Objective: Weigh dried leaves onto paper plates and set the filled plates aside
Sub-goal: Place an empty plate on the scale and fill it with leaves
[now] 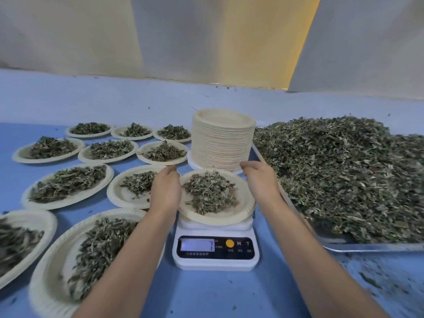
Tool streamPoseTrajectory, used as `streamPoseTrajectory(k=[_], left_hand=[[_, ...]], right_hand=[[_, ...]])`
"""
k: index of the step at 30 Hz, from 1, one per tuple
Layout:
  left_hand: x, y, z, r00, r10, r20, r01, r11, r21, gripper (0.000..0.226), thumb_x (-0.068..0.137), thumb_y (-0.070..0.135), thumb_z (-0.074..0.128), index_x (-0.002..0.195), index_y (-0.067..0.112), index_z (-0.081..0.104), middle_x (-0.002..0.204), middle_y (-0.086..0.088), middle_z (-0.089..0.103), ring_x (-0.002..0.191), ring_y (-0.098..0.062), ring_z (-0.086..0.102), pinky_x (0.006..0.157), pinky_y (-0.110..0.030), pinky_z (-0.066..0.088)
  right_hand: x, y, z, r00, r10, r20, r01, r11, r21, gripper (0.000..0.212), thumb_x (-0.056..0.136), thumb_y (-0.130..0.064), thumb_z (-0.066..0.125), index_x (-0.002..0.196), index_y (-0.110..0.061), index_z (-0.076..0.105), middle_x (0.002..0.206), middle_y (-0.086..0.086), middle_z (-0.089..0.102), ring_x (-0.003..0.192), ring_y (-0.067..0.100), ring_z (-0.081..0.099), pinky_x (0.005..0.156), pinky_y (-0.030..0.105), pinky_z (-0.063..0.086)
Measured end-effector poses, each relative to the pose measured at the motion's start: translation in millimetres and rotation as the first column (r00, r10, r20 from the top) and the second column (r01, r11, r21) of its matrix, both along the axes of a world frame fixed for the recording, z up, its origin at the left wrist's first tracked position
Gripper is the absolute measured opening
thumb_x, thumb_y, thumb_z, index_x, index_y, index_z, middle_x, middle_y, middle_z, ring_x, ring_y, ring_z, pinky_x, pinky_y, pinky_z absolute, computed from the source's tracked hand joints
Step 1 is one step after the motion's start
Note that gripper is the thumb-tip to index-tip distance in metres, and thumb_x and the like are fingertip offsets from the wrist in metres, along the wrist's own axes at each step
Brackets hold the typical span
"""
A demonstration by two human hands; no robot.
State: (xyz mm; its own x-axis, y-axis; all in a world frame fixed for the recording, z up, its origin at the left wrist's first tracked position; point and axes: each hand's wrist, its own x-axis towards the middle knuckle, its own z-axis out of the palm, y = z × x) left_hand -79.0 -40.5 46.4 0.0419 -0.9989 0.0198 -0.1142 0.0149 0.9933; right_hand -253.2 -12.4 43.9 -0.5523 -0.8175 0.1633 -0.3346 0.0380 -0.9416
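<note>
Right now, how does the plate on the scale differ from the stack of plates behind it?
The plate on the scale is single and holds dried leaves; the stack of plates is tall and its top plate is empty. Both are pale paper plates.

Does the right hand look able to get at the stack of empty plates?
Probably yes: the right hand is beside the filled plate on the scale, just in front of the stack of empty plates, with nothing between them.

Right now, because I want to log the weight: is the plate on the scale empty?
No, the plate on the scale holds a heap of dried leaves.
</note>
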Motion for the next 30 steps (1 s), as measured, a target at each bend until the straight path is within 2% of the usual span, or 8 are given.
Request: streamPoseTrajectory(k=[7, 11, 14, 18, 22, 25, 28, 30], left_hand=[[-2, -6, 0, 0.999, -0.008, -0.036, 0.009, 1.000, 0.024, 0.042, 0.098, 0.008, 0.034, 0.138, 0.012, 0.047, 0.141, -0.002, 0.047, 0.129, -0.018, 0.041, 0.092, -0.026, 0.028], [6, -15, 7, 0.996, 0.034, -0.086, -0.030, 0.999, 0.044, 0.040, 0.097, 0.009, 0.037, 0.134, 0.014, 0.051, 0.133, -0.002, 0.051, 0.112, -0.014, 0.045, 0.090, -0.031, 0.034], [20, -27, 13, 0.989, 0.067, -0.130, -0.060, 0.996, 0.061, 0.038, 0.096, 0.006, 0.039, 0.130, 0.010, 0.055, 0.130, -0.003, 0.054, 0.111, -0.016, 0.048, 0.087, -0.030, 0.037], [48, -39, 21, 0.978, 0.095, -0.188, -0.074, 0.991, 0.115, 0.024, 0.094, 0.011, 0.046, 0.109, 0.012, 0.065, 0.114, -0.007, 0.057, 0.110, -0.026, 0.052, 0.093, -0.040, 0.042], [85, -52, 26, 0.960, 0.156, -0.232, -0.103, 0.969, 0.223, 0.032, 0.091, 0.017, 0.051, 0.119, 0.005, 0.060, 0.119, -0.016, 0.059, 0.106, -0.033, 0.056, 0.087, -0.042, 0.045], [117, -60, 27, 0.952, 0.144, -0.270, -0.076, 0.966, 0.248, 0.020, 0.093, 0.008, 0.050, 0.107, -0.004, 0.057, 0.089, -0.015, 0.059, 0.069, -0.023, 0.057, 0.068, -0.038, 0.052], [148, -59, 29, 0.956, 0.141, -0.256, -0.063, 0.954, 0.292, 0.005, 0.092, 0.000, 0.054, 0.087, -0.002, 0.056, 0.080, -0.014, 0.063, 0.066, -0.021, 0.062, 0.055, -0.032, 0.057], [170, -61, 30, 0.953, 0.167, -0.254, -0.088, 0.951, 0.298, 0.006, 0.088, -0.001, 0.061, 0.086, -0.003, 0.057, 0.077, -0.015, 0.065, 0.065, -0.020, 0.064, 0.044, -0.026, 0.055]], right_hand=[[3, -2, 1, 0.989, 0.077, 0.129, -0.068, 0.995, -0.073, 0.039, 0.086, 0.012, 0.046, 0.113, -0.009, 0.065, 0.113, 0.004, 0.064, 0.106, 0.014, 0.060, 0.098, 0.032, 0.048], [9, -2, 8, 0.973, 0.149, 0.174, -0.133, 0.986, -0.100, 0.053, 0.076, 0.027, 0.040, 0.098, -0.013, 0.067, 0.099, -0.004, 0.065, 0.083, -0.001, 0.063, 0.061, 0.013, 0.050], [20, -9, 16, 0.966, 0.162, 0.199, -0.144, 0.984, -0.105, 0.050, 0.077, 0.027, 0.046, 0.085, -0.017, 0.069, 0.092, -0.007, 0.066, 0.066, -0.005, 0.066, 0.049, 0.011, 0.045], [45, -28, 25, 0.960, 0.141, 0.243, -0.108, 0.983, -0.146, 0.055, 0.071, 0.029, 0.042, 0.078, -0.019, 0.068, 0.086, -0.006, 0.067, 0.068, -0.004, 0.065, 0.050, 0.012, 0.044], [83, -56, 28, 0.967, 0.106, 0.230, -0.056, 0.976, -0.212, 0.052, 0.070, 0.025, 0.041, 0.073, -0.021, 0.067, 0.079, -0.008, 0.066, 0.070, -0.001, 0.062, 0.058, 0.018, 0.045], [113, -78, 27, 0.974, 0.059, 0.221, -0.011, 0.977, -0.212, 0.049, 0.072, 0.022, 0.043, 0.075, -0.022, 0.065, 0.080, -0.004, 0.066, 0.076, 0.005, 0.062, 0.065, 0.020, 0.048], [142, -97, 27, 0.974, 0.035, 0.222, 0.015, 0.976, -0.217, 0.047, 0.077, 0.020, 0.046, 0.076, -0.023, 0.064, 0.080, -0.007, 0.064, 0.073, -0.002, 0.057, 0.059, 0.006, 0.045], [165, -108, 26, 0.976, 0.033, 0.213, 0.014, 0.977, -0.214, 0.043, 0.081, 0.016, 0.047, 0.080, -0.022, 0.066, 0.086, -0.006, 0.065, 0.079, 0.001, 0.060, 0.070, 0.011, 0.048]])
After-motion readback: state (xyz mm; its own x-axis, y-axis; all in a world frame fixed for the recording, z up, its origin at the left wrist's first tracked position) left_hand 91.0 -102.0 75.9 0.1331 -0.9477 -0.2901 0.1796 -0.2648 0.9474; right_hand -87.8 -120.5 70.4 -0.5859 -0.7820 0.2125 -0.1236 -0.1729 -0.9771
